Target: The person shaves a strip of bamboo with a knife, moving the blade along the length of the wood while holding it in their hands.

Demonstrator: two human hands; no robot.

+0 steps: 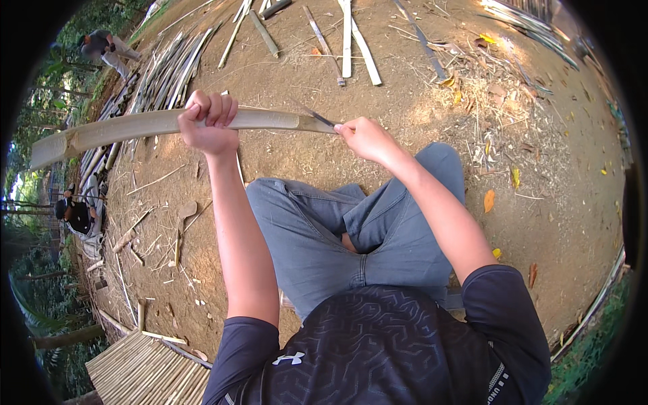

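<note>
My left hand [210, 123] is wrapped round a long pale split bamboo strip [135, 125], with the thumb and fingers closing over it. The strip stretches level in front of me, its far left end well past my fist and its right end by my other hand. My right hand [369, 139] is closed on a knife [317, 117] with a thin dark blade. That blade slants up and left across the strip's narrower right end. The knife's handle is hidden in my fist. A node ring shows near each end of the strip.
I sit cross-legged on bare earth. Bamboo poles [172, 64] are heaped at the far left, and split pieces [346, 40] lie ahead. Shavings and leaves [496, 101] cover the right. A wooden mallet-like tool [182, 219] and a slatted bamboo mat [145, 371] lie left. Two people are farther left.
</note>
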